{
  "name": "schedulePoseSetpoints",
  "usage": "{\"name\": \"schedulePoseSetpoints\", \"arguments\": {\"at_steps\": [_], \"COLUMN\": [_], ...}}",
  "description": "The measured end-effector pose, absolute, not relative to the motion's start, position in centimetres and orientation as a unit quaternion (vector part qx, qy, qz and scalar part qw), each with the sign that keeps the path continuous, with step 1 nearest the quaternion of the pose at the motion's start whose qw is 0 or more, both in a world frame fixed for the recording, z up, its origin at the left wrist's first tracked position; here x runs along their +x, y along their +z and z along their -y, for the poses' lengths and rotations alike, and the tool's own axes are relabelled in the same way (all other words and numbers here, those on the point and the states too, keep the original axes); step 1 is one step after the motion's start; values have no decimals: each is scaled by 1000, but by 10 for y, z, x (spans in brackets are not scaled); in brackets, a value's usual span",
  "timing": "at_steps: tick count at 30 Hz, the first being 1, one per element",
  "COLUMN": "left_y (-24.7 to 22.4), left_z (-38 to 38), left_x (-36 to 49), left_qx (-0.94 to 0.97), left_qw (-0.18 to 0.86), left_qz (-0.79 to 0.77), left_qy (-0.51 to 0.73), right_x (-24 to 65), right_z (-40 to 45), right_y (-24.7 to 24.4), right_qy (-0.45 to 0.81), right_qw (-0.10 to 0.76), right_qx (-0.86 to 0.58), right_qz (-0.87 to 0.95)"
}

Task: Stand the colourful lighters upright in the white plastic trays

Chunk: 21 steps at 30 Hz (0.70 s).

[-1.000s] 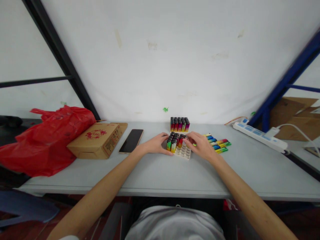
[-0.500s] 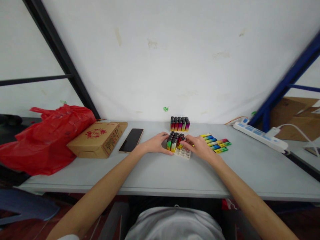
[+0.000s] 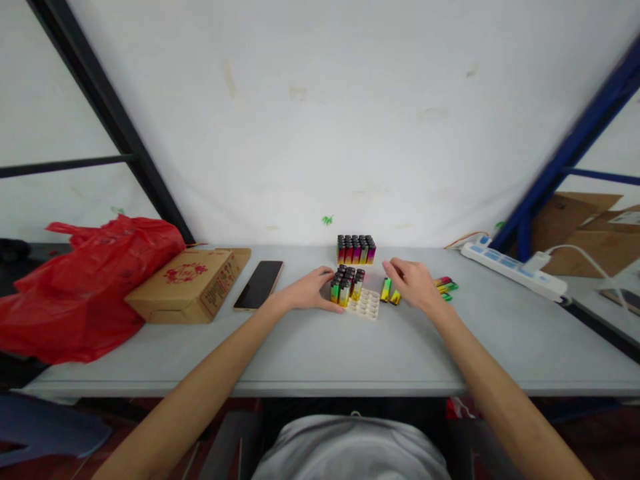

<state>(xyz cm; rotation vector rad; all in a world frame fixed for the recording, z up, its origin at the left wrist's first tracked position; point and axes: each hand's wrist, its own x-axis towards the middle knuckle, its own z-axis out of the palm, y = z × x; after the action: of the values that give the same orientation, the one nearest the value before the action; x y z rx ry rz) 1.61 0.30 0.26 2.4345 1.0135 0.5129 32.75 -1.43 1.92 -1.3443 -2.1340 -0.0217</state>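
Observation:
My left hand [image 3: 316,291] curves round the left end of a pale tray [image 3: 369,305], thumb at its front and fingertips behind, steadying it. Upright lighters [image 3: 345,287] with black tops and green, yellow and red bodies fill the tray's left part. Its right part shows bare sockets. To the right, my right hand [image 3: 413,283] is over loose lighters lying on the table, its fingers curled closed. Any lighter in those fingers is hidden. Two yellow-green lighters [image 3: 386,289] show left of this hand, and several coloured ones [image 3: 445,287] stick out on its right.
Behind the tray stands a block of upright lighters [image 3: 356,250] near the wall. A phone [image 3: 259,285], a cardboard box [image 3: 183,287] and a red plastic bag [image 3: 95,287] are on the left. At the right lies a white power strip [image 3: 515,270] with a plugged-in cable.
My right hand has left the tray and moved right to the loose lighters. A red lighter now stands in the tray where its fingers were. My left hand stays at the tray.

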Motion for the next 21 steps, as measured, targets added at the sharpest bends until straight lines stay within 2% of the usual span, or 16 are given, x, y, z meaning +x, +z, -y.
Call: {"name": "schedulePoseSetpoints", "arguments": {"at_steps": [6,11,21], "left_y": [3,5,6], "left_z": [-2,-1,-1], "left_x": [16,17,18], "left_qx": [882,879,878], "left_qw": [218,223,229], "left_qz": [-378,-386,-389], "left_qy": [179,169,160], "right_x": [364,359,352], "right_z": [-3,-4,-1], "right_y": [8,-6,2], "right_qy": [24,53,113], "right_qw": [262,218,241], "right_qx": [-437,-449,-428], "right_qz": [860,865,864]}}
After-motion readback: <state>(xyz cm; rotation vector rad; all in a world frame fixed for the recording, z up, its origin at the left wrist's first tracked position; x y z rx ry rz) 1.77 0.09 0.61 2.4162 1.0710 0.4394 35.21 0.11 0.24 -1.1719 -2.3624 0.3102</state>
